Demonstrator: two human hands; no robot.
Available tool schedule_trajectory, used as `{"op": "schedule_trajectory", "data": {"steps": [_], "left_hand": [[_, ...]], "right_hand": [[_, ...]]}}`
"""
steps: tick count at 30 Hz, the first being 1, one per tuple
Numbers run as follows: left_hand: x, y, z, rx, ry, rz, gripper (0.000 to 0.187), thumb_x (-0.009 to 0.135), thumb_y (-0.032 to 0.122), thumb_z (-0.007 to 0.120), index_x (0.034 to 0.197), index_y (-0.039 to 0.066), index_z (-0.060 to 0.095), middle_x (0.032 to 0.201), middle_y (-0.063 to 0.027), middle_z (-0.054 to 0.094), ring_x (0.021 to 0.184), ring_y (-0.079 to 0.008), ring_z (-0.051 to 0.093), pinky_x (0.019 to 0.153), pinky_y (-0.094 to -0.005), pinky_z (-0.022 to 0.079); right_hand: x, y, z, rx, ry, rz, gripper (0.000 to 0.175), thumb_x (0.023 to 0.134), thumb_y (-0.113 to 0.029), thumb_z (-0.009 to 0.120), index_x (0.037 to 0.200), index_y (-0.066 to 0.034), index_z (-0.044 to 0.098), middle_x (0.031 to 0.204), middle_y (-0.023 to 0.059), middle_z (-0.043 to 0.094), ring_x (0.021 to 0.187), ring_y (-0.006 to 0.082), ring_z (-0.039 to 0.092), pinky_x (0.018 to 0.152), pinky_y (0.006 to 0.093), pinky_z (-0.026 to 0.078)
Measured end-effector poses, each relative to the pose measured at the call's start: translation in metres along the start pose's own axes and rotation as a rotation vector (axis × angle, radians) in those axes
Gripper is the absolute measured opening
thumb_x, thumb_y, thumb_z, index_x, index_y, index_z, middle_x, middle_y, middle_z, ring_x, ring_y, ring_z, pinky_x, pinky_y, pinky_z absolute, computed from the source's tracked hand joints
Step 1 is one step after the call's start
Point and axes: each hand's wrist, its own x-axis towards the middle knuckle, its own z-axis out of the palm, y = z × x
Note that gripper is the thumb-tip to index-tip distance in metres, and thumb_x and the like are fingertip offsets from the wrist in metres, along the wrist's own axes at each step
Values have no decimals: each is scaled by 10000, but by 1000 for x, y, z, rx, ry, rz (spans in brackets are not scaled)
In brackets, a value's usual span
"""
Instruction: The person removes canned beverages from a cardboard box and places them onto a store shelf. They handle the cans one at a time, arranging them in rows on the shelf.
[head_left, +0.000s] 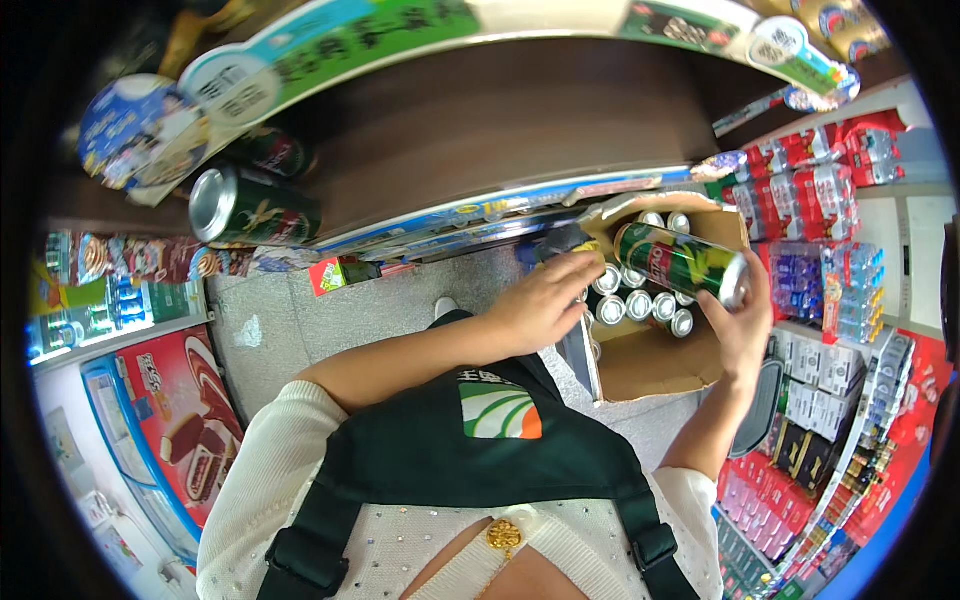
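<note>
My right hand (739, 319) grips the base end of a large green beer can (671, 259), tilted on its side above an open cardboard carton (652, 367). Several upright cans (638, 305) with silver tops stand in the carton, toward its shelf side. My left hand (544, 304) is at the carton's left edge, its fingers over a crumpled dark cloth (566, 240) with some yellow and blue. The fingers appear to hold this cloth; part of it is hidden beneath them. The fingertips are close to the can's left end, just apart from it.
A brown shelf (495, 112) spans the front, with a green can (255, 206) lying at its left end. A red box (326, 276) is low beneath it. Bottle packs (795, 202) and stacked cartons (817, 360) stand at right. A freezer (142, 450) is at left.
</note>
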Motion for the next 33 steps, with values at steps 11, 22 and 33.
{"op": "schedule_trajectory", "data": {"steps": [11, 22, 33], "left_hand": [[-53, -2, -77, -5, 472, -96, 856, 775, 157, 639, 1414, -48, 108, 1457, -297, 69, 1347, -437, 164, 1086, -406, 220], [-64, -54, -122, -116, 793, -336, 885, 778, 132, 618, 1397, -88, 25, 1443, -329, 54, 1359, -440, 91, 1104, -418, 152], [-59, -67, -137, -162, 836, -347, 865, 761, 109, 622, 1400, -74, 69, 1448, -312, 76, 1358, -429, 108, 1107, -417, 144]], "right_hand": [[-10, -143, 133, 72, -257, -581, 755, 596, 63, 711, 1285, -8, 410, 1261, 143, 449, 1155, 239, 488, 936, 338, 431], [26, -233, 265, -366, -505, -1099, 496, 717, -183, 699, 1137, 17, 529, 1003, 230, 592, 932, 375, 577, 787, 403, 476], [46, -255, 296, -571, -660, -933, 436, 835, -345, 576, 1183, -84, 564, 1123, 139, 614, 998, 309, 581, 871, 368, 448]]}}
